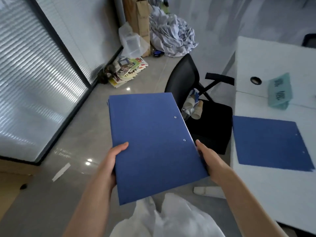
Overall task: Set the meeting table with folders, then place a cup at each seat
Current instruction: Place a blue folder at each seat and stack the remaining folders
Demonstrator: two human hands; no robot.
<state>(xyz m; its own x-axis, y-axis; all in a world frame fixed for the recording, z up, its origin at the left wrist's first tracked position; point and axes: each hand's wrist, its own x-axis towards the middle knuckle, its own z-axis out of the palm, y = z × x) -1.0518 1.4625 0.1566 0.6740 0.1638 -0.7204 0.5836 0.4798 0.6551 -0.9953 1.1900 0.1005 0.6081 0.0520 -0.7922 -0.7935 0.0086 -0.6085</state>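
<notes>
White tabletop fills the right side, w/ a round cable hole near its far end. Grey tiled floor takes up the middle, glass partition w/ blinds on the left.

Blue folder stack held in mid-air over the floor, in front of the person, well apart from the tabletop edge. Looks like >1 folder at the far-left corner; exact count can't tell. Two small metal rivets near its right edge. Left hand grip clamped on the left edge, thumb on top, fingers hidden underneath. Right hand grip clamped on the right edge, thumb along the top, fingers hidden under too.

Second blue folder lies flat on the tabletop, near its left edge. Beyond it a teal packet stands on the tabletop.

Black office chair sits between held stack and tabletop, pushed up just beside the tabletop's left edge. Paper cups piled on its seat, some in plastic wrap, some brown ribbed ones.

Far corner clutter: crumpled pale cloth pile, tall cardboard box, clear plastic tub in a bag, spread of colourful booklets on the floor.

Small white object on the floor by the tabletop's near edge, too blurred to ID.
</notes>
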